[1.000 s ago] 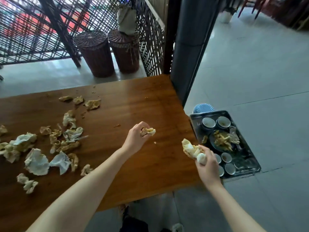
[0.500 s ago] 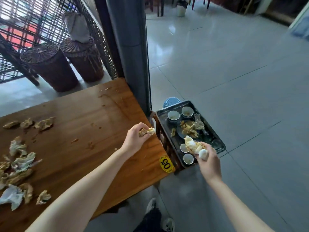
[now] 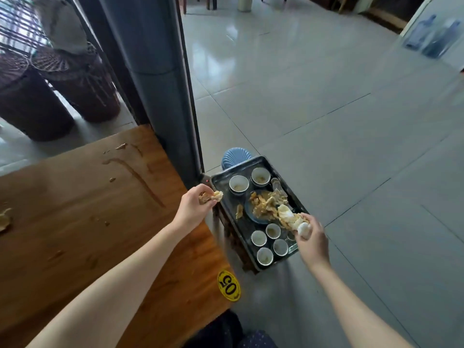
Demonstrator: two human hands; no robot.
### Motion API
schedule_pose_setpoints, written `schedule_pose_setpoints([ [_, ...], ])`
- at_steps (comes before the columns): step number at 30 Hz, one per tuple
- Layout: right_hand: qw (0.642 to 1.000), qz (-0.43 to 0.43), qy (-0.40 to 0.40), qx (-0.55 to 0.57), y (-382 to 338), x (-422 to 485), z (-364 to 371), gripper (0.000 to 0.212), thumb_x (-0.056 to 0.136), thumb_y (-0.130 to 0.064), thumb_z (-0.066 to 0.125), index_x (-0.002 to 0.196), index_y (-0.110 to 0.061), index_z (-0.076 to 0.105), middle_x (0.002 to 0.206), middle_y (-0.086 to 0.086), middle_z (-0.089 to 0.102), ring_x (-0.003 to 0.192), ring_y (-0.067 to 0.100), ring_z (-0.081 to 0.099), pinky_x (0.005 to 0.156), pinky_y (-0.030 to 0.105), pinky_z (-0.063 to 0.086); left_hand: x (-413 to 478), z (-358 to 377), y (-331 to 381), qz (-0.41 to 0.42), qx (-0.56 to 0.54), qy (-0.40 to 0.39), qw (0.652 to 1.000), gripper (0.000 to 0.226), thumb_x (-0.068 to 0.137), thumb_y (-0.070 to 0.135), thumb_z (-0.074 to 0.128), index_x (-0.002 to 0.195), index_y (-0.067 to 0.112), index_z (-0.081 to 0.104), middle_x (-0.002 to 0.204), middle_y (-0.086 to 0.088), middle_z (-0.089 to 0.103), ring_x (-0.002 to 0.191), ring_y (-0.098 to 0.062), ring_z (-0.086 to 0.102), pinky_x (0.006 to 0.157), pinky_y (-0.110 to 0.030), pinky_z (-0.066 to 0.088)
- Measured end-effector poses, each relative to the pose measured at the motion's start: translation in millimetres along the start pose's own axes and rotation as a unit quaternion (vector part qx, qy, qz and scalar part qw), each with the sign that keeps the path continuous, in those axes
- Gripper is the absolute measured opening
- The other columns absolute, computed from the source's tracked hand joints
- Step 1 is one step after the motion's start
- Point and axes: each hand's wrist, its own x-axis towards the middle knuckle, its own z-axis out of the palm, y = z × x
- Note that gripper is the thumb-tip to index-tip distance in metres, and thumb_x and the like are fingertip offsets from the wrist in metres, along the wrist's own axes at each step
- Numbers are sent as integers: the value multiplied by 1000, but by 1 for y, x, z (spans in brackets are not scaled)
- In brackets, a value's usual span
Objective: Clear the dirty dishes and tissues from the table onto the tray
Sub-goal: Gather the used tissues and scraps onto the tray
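Note:
A dark metal tray rests on a low stool beside the wooden table. It holds several small white cups, among them one cup at its far end, and a dark plate heaped with stained tissues. My right hand hovers over the tray's right side, shut on a bundle of soiled tissues. My left hand is at the table's right edge beside the tray, shut on a small crumpled tissue.
A grey pillar stands just behind the table corner. Two wicker baskets sit at the back left. A blue ribbed stool peeks out behind the tray. One stained tissue lies at the table's left edge. A yellow "05" sticker marks the table corner.
The view has swung right, away from the tissue-strewn table. Both hands, each still holding tissues, have moved toward the tray; the right hand is now over it.

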Motion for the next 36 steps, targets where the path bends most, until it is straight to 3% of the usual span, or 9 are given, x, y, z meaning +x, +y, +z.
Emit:
schedule_pose_setpoints([
  [8, 999, 38, -36, -12, 16, 30, 17, 43, 80, 6, 60, 120, -12, 59, 117, 13, 57, 101, 25, 55, 83, 26, 41, 26, 43, 2, -44, -25, -43, 998, 16, 79, 16, 75, 92, 16, 64, 93, 0, 66, 86, -12, 60, 68, -7, 40],
  [12, 997, 33, -68, -20, 27, 65, 29, 44, 80, 6, 60, 120, -12, 58, 116, 12, 57, 96, 13, 47, 82, 23, 37, 46, 70, 10, -54, -36, -53, 996, 18, 81, 16, 74, 95, 14, 65, 97, -3, 66, 91, -15, 61, 80, -24, 50],
  [17, 990, 41, -128, -35, 48, 113, 45, 47, 81, 3, 59, 125, -16, 55, 121, 9, 53, 102, 20, 52, 83, 24, 38, 66, 111, 10, -110, -39, -56, 992, 17, 82, 17, 72, 97, 16, 64, 100, -1, 65, 94, -15, 59, 86, -32, 51],
  [23, 976, 39, -206, -62, 75, 176, 68, 49, 80, 2, 60, 125, -16, 53, 119, 7, 52, 104, 24, 53, 85, 25, 38, 100, 165, 5, -174, -26, -67, 982, 17, 82, 17, 73, 94, 18, 62, 100, 0, 64, 92, -14, 57, 79, -24, 42],
  [30, 956, 17, -284, -72, 99, 219, 97, 59, 77, 6, 65, 127, -21, 52, 122, 1, 50, 101, 7, 46, 88, 18, 35, 132, 214, -11, -232, -21, -79, 969, 19, 84, 19, 69, 101, 19, 61, 105, -2, 62, 96, -15, 56, 81, -23, 40],
  [36, 948, 18, -312, -58, 108, 238, 110, 62, 78, 4, 65, 132, -20, 49, 132, 2, 47, 123, 18, 46, 100, 20, 32, 157, 236, -12, -234, -61, -55, 969, 24, 83, 20, 72, 104, 22, 60, 108, 4, 59, 99, -10, 54, 83, -19, 37],
])
